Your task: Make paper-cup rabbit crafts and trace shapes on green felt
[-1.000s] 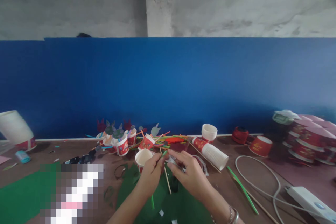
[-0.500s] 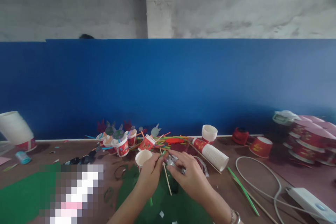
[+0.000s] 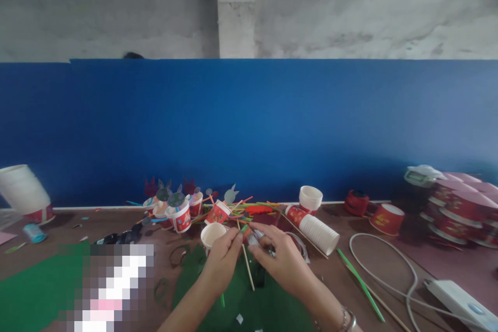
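Note:
My left hand [image 3: 223,257] is closed in a pinch on a thin green stick [image 3: 223,300], whose lower end hangs out below the palm. In my right hand [image 3: 282,254], the fingers curl around a clear, shiny plastic thing [image 3: 254,238]; its kind is hard to make out. The fingertips of both hands nearly meet at the stick's upper end. Between the hands a thin wooden stick [image 3: 249,270] lies at a slant over a green sheet [image 3: 233,308]. A paper cup [image 3: 213,233] stands open-side up just behind my left hand.
Red paper cups with animal-shaped cutouts [image 3: 179,215] stand at the back left. A stack of cups [image 3: 315,229] lies on its side at right. Beyond it are a white cable [image 3: 389,236], a power strip [image 3: 459,298] and a green stick [image 3: 363,288]. A blue partition [image 3: 249,129] closes off the back.
Both hands stay in almost the same place, with only slight finger movement around the upper end of the green stick. Nothing else has visibly moved.

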